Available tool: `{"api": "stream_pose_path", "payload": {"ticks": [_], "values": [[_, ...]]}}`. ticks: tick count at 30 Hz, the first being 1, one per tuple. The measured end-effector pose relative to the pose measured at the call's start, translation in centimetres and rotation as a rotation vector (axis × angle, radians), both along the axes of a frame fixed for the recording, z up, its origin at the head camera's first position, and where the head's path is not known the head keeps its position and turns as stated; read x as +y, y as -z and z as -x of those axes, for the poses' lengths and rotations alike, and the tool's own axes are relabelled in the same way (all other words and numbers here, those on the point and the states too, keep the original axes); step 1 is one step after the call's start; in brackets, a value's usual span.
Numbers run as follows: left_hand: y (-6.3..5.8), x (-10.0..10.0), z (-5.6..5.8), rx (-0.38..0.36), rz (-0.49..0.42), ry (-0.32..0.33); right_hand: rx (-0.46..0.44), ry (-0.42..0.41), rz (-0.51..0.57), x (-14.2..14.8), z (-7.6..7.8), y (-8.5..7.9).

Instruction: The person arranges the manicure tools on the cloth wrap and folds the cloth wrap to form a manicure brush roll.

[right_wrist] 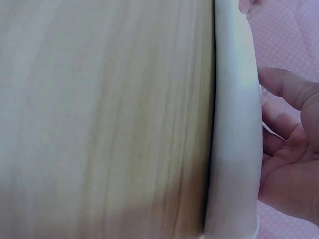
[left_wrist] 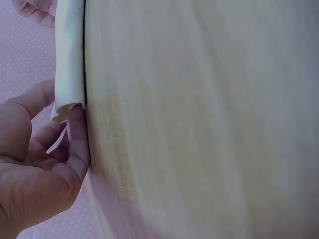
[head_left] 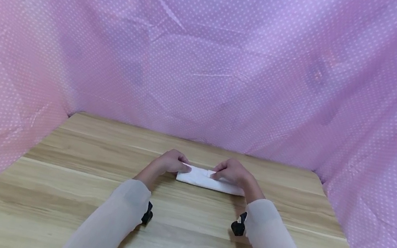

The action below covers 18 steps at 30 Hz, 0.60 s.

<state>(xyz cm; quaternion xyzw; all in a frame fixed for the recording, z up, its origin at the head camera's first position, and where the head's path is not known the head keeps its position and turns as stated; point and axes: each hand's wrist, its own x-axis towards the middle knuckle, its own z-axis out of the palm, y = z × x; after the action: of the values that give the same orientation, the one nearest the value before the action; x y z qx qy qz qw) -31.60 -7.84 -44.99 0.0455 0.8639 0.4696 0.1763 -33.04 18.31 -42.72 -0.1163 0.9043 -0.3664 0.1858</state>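
Note:
A white folded cloth lies as a long flat strip across the wooden table, toward its far side. At its left end my left hand pinches the cloth, thumb on top. The left wrist view shows a finger of that hand tucked into the open end of the fold. My right hand pinches the cloth right of its middle, beside a small raised edge on the top layer. In the right wrist view the thumb of the right hand touches the cloth; its other fingertips are hidden behind it.
The wood-grain table extends around the cloth on all sides. Pink dotted fabric hangs behind the table and along both sides. Black wrist-worn devices show under the light sleeves.

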Motion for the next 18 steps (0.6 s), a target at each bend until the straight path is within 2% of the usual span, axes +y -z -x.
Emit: {"api": "stream_pose_path", "payload": {"ticks": [5, 13, 18], "values": [[-0.1, -0.2, 0.0, -0.001, -0.015, 0.011, 0.025, -0.026, 0.03, 0.2, 0.1, 0.1], [-0.8, -1.1, -0.2, 0.044, -0.095, 0.016, 0.126, -0.033, 0.098, 1.3, -0.4, -0.2], [-1.9, -2.6, -0.7, 0.11, -0.054, 0.043, 0.216, -0.046, 0.103, 3.1, -1.1, -0.7]]}}
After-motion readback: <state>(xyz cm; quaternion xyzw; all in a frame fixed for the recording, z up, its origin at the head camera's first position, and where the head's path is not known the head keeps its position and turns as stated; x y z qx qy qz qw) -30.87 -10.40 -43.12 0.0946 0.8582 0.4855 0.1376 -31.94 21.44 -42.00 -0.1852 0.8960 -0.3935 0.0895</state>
